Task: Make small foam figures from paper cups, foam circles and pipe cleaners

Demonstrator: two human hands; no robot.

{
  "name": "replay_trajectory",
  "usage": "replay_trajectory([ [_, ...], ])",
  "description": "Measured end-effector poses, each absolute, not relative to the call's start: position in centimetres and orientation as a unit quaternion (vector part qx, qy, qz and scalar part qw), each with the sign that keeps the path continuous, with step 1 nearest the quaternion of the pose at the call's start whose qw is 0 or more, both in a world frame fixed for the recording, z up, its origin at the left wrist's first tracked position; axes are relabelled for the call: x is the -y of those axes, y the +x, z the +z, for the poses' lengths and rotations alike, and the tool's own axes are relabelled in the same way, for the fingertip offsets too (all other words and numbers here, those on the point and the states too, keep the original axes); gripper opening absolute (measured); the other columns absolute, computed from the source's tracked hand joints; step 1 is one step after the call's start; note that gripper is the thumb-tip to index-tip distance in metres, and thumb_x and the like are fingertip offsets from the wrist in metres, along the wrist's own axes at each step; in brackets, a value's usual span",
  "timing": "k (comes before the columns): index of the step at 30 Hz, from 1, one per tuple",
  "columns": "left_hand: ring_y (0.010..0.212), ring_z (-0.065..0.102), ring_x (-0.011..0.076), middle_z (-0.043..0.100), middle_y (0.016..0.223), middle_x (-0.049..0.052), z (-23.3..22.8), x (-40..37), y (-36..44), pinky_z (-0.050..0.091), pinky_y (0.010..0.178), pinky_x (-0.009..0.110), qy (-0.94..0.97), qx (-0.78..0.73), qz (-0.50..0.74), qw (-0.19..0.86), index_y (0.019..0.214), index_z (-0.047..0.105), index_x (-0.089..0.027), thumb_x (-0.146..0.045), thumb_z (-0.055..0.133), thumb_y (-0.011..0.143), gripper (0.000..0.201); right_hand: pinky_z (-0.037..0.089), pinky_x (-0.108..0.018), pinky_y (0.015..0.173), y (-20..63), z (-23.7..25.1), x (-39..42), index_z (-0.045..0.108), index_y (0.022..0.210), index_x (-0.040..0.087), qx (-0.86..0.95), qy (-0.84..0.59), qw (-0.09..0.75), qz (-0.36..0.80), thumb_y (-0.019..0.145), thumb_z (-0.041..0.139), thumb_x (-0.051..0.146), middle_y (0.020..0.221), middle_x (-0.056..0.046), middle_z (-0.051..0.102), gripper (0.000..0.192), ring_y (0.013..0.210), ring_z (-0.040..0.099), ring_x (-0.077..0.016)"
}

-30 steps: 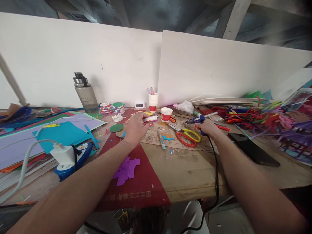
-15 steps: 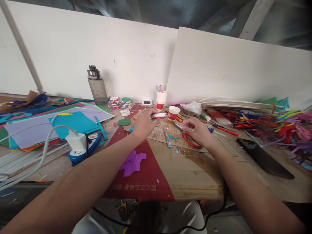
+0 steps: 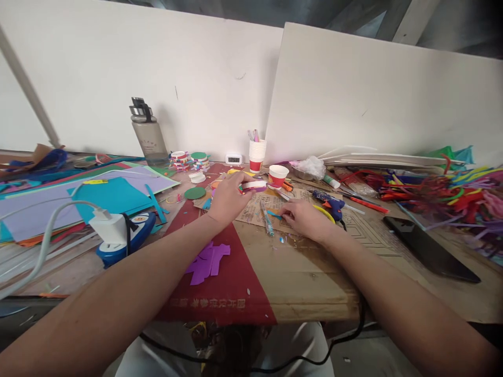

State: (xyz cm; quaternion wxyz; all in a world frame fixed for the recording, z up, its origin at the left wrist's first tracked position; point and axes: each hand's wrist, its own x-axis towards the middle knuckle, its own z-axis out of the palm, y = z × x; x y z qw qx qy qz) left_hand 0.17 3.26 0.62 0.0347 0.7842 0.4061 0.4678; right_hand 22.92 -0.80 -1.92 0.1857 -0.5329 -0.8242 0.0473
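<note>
Left hand (image 3: 226, 199) grips paper ring (image 3: 253, 185) | right hand (image 3: 304, 220) pinches blue strip (image 3: 274, 213) | writing unreadable

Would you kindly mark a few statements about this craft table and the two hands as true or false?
1. The left hand holds a white and red ring piece. True.
2. The right hand grips the glue gun. False: the gun lies on the table beside it.
3. The right hand's fingertips touch a small blue strip. True.
4. The water bottle lies on its side. False: it stands upright.
</note>
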Motion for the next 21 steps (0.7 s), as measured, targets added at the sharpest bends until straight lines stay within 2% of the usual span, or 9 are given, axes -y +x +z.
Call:
replay_trajectory([
  [5,0.076,0.06,0.0147,0.07,0.087,0.0,0.7,-3.1,0.3,0.048,0.071,0.027,0.773,-0.402,0.482,0.088,0.09,0.065,-0.02,-0.013,0.07,0.073,0.019,0.043,-0.031,0.075,22.7,-1.6,0.7,0.065,0.076,0.018,0.758,-0.586,0.274,0.078,0.078,0.055,0.013,0.081,-0.007,0.067,0.011,0.076,0.058,-0.0188],
  [13,0.076,0.062,0.0133,0.071,0.093,0.001,0.7,-3.0,0.4,0.049,0.069,0.027,0.791,-0.366,0.454,0.185,0.089,0.065,-0.02,-0.014,0.069,0.074,0.017,0.044,-0.026,0.059,23.7,-1.7,-0.2,0.058,0.085,0.018,0.676,-0.591,0.402,0.179,0.081,0.05,0.034,0.074,0.0,0.065,0.018,0.059,0.053,-0.0124],
  [17,0.087,0.065,0.0147,0.071,0.096,0.002,0.6,-2.7,0.6,0.051,0.077,0.029,0.827,-0.3,0.456,0.14,0.089,0.064,-0.021,-0.01,0.064,0.077,0.016,0.04,-0.027,0.06,23.5,-1.0,0.3,0.061,0.079,0.019,0.639,-0.555,0.48,0.231,0.074,0.059,0.039,0.071,0.0,0.062,0.021,0.061,0.052,-0.0124],
  [21,0.098,0.065,0.0156,0.071,0.098,0.002,0.3,-2.5,0.7,0.051,0.088,0.033,0.853,-0.255,0.445,0.098,0.089,0.062,-0.021,-0.003,0.057,0.077,0.022,0.039,-0.027,0.06,23.0,0.3,1.3,0.063,0.075,0.018,0.627,-0.531,0.513,0.248,0.07,0.067,0.039,0.068,0.0,0.062,0.022,0.061,0.051,-0.0129],
])
